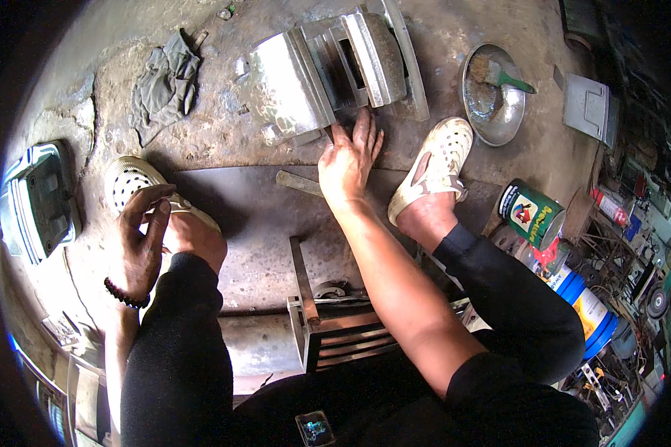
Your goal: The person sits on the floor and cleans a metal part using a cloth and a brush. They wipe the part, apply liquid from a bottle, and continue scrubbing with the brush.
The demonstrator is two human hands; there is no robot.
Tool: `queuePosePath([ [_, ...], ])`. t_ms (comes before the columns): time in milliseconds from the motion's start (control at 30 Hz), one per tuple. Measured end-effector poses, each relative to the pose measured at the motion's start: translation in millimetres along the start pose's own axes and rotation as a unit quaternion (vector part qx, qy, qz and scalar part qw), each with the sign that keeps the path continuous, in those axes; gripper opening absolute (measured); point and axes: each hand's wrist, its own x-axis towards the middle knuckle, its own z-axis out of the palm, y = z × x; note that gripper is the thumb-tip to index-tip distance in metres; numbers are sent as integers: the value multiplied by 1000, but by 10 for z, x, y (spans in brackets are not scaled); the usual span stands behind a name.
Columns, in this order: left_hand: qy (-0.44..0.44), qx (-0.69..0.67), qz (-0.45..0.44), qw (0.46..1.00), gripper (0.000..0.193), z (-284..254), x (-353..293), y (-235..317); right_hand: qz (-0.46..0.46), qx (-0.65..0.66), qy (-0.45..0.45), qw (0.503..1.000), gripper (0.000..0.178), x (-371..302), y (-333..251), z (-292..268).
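Note:
A grey metal machine housing (294, 82) with a curved shell and a rectangular slot lies on the stained floor in front of me. My right hand (348, 160) reaches to its near edge, fingers stretched out and apart. The fingertips touch the edge or lie just under it; no held object shows. Beside my left shoe (130, 179), my left hand (143, 242) hovers by the knee, its fingers loosely bent and nothing visible in them. A flat metal strip (300, 183) lies just left of my right wrist.
A crumpled grey cloth (165, 88) lies at the far left. To the right stand a metal bowl (516, 123) with a green-handled brush (511, 80), a green can (531, 212) and a blue-banded bucket (593, 309). A slatted low stool (354, 339) is beneath me.

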Motion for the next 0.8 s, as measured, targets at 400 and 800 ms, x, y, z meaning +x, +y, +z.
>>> queuePosePath([
  [400,8,3,27,1000,23,28,16,-17,-1,19,-53,998,35,25,-92,35],
  [800,18,30,52,998,22,36,36,50,-86,-8,-101,991,47,44,128,-218],
])
